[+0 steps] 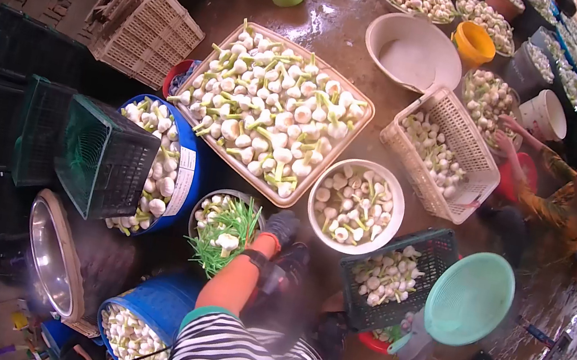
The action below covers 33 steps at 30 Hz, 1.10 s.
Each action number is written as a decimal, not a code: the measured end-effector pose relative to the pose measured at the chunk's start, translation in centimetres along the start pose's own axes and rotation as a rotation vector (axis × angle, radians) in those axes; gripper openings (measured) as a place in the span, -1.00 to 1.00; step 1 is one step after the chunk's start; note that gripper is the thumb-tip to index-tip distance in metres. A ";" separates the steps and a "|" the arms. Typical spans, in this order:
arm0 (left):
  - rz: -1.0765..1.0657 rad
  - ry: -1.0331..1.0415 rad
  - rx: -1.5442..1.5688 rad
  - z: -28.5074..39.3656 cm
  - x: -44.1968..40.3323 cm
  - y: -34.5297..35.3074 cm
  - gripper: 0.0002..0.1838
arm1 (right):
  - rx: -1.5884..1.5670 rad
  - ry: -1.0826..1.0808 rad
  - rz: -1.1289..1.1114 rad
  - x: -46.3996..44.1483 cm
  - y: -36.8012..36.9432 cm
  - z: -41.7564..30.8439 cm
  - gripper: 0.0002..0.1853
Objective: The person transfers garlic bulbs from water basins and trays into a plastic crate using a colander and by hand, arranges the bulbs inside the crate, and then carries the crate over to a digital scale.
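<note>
My right hand (416, 346), in a grey glove, grips the handle of a light green plastic strainer (471, 298). Its round mesh bowl is held up over the right side of a dark green crate (354, 286) with garlic bulbs (388, 275) inside. My left hand (281, 226), in a dark grey glove, is beside a bucket (198, 203) of green stalks (239, 225) with a whitish bulb on top; how its fingers are set is unclear. Ahead lies a wide tray (370, 110) heaped with stemmed garlic, and right of it a white basin (399, 214) of garlic.
Blue barrels (192, 164) of garlic stand at my left, with a green basket (108, 161) on one. A beige crate (483, 178), an empty basin (413, 48) and a yellow bucket (473, 44) are ahead right. A person (561, 195) sits at the right, reaching toward garlic.
</note>
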<state>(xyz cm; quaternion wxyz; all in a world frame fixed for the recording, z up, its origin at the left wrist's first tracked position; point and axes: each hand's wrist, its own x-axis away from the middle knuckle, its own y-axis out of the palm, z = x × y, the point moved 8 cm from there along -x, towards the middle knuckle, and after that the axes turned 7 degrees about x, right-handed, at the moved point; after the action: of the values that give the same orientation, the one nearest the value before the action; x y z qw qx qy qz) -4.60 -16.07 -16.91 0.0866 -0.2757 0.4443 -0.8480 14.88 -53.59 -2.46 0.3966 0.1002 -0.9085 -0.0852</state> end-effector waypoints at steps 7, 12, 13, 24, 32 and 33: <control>0.108 -0.336 0.330 -14.0 3.8 0.3 -0.59 | 0.391 0.280 0.139 6.1 -11.4 7.9 -0.66; 0.104 -0.560 0.568 -12.7 9.7 -1.2 -0.69 | 0.626 0.290 0.010 4.4 -11.1 8.6 -0.65; 0.053 -0.445 0.394 -11.4 11.0 -1.9 -0.70 | 0.645 0.283 -0.014 4.0 -11.2 8.8 -0.65; -0.148 -0.351 -0.031 -8.5 25.7 3.5 -0.68 | 0.483 0.459 -0.070 4.2 -20.7 14.5 -0.63; 0.202 -0.912 1.098 -8.8 32.4 5.3 -0.57 | 0.227 0.567 -0.360 2.9 -22.4 18.0 -0.65; 0.429 -1.200 1.476 -8.2 33.6 4.5 -0.63 | 0.570 0.452 -0.451 2.8 -21.4 17.5 -0.69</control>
<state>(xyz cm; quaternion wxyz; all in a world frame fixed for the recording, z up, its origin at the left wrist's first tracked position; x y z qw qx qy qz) -37.50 -26.10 -11.16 0.6020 -0.4514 -0.2761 -0.5980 2.52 -73.66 -17.27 0.5138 0.4182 -0.7412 0.1085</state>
